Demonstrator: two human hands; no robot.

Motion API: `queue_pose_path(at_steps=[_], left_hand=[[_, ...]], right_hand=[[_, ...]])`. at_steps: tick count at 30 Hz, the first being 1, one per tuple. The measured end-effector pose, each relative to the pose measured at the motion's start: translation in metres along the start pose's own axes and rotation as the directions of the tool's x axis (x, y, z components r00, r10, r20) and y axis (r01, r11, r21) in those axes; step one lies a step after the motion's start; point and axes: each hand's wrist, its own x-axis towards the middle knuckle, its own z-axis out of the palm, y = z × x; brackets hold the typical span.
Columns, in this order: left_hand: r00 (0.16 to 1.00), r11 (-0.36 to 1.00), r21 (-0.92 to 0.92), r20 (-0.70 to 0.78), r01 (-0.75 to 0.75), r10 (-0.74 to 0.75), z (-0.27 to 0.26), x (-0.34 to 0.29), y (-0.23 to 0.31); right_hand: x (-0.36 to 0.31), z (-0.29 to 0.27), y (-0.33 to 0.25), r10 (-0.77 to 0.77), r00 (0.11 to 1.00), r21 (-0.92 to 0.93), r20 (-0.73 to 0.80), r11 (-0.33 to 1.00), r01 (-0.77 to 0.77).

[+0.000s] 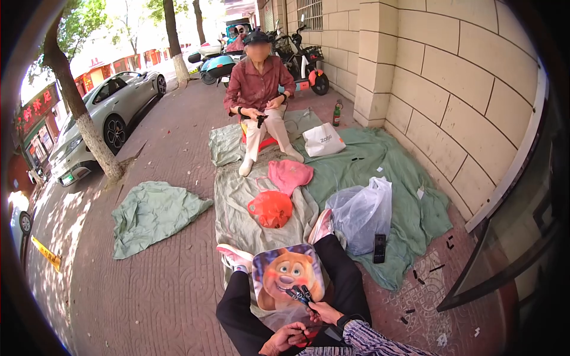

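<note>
My right hand (325, 312) is closed round a bunch of small black clip-like pieces (301, 294), which stick out ahead of the fingertips. Just to its left and nearer me, my left hand (285, 338) has its fingers pressed together. A thin dark piece shows at those fingertips, too small to name. Between my legs stands a square stool or board (288, 270) printed with an orange cartoon bear face; the black pieces hang over its near edge. A see-through plastic bag (282, 318) lies in my lap, with something red partly hidden by the hands.
Ahead on the green cloth (404, 178) are a red bag (273, 209), a pink cloth (291, 175), a clear plastic bag (362, 213), a phone (379, 248) and a white bag (323, 140). A person (259, 89) sits facing me, holding black pieces. A glass door (504, 237) stands right.
</note>
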Motion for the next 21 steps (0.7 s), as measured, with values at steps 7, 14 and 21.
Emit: queue_pose_path(at_steps=[7, 14, 21], left_hand=[[0.995, 0.997, 0.058, -0.076, -0.058, 0.063, 0.025, -0.006, -0.002], [0.996, 0.999, 0.036, -0.075, -0.037, 0.040, 0.040, -0.003, 0.001], [0.978, 0.978, -0.010, -0.027, -0.207, 0.206, 0.010, -0.012, 0.046]], right_hand=[[-0.011, 0.005, -0.001, 0.002, 0.999, -0.023, 0.049, 1.000, -0.001], [-0.012, 0.006, -0.006, 0.025, 0.993, -0.128, 0.117, 0.992, -0.010], [-0.070, 0.051, -0.084, -0.137, 0.947, 0.170, 0.290, 0.981, 0.090]])
